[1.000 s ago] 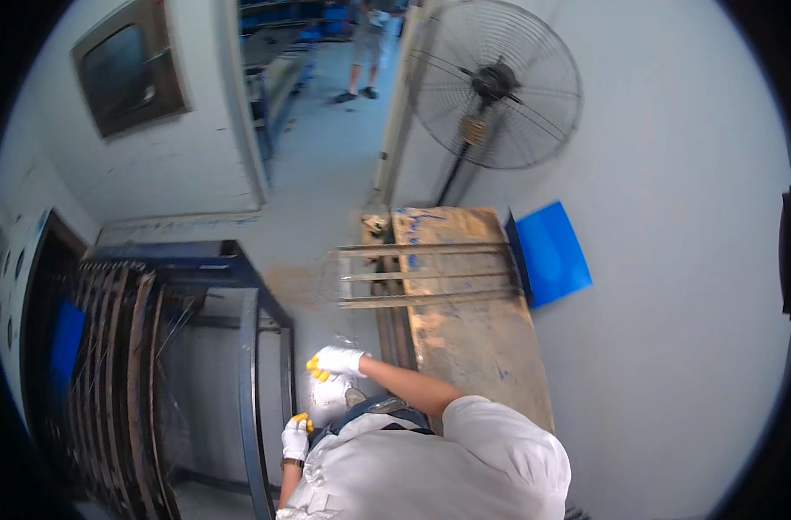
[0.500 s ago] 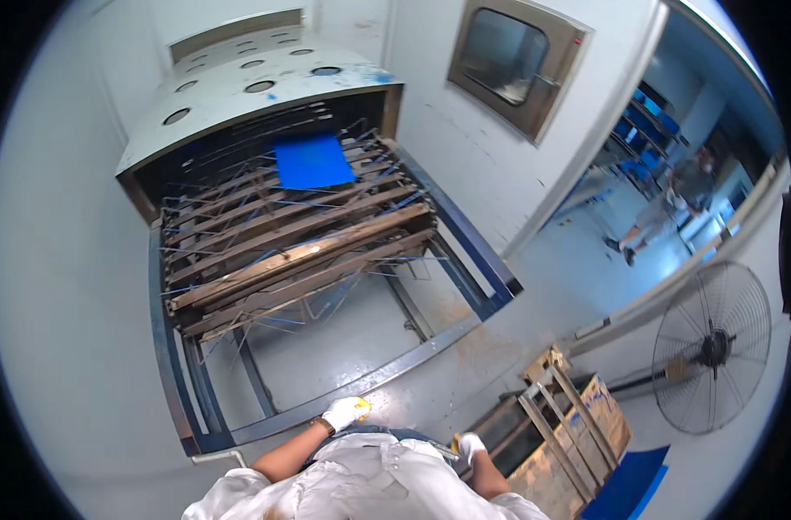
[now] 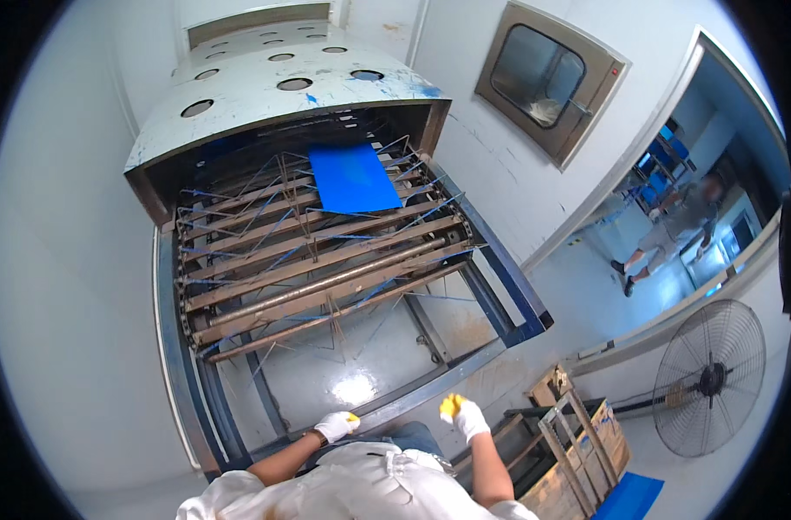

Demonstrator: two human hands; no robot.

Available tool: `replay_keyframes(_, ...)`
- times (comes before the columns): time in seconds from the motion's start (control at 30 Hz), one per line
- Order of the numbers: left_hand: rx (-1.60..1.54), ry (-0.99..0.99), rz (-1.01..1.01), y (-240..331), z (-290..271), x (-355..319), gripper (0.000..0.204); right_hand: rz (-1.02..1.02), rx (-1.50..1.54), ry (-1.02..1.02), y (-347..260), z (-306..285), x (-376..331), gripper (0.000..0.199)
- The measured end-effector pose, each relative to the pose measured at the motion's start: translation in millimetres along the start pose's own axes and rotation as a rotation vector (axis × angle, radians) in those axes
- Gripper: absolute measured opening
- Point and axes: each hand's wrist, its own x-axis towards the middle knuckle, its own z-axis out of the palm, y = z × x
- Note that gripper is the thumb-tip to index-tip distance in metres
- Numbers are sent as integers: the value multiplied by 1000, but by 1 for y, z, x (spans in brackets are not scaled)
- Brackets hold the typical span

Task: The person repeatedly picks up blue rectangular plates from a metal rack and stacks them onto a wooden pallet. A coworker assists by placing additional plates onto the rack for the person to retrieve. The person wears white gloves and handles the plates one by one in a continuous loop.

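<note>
Slatted rack (image 3: 265,282) — far end hidden under white hood (image 3: 248,94); lower-right blue sheet (image 3: 629,497) — cropped below.

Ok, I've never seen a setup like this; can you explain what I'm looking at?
There is no robot here: a person works with two gloved hands. The picture comes from a fisheye camera on their head, looking down, so straight edges bend near the rim.

The left hand is near the front bar of the dark blue frame; the right hand is raised, fingers curled. Neither appears to hold anything.

Ahead, a slatted chain conveyor runs under a white housing with round holes. A blue sheet lies on the conveyor. At lower right is another blue sheet, with a pedestal fan farther up.
</note>
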Motion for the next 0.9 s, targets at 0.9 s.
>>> replay_keyframes(0.9, -734, 309, -177, -67, -36, 6, 24, -125, -528, -205, -143, 515, 150, 23)
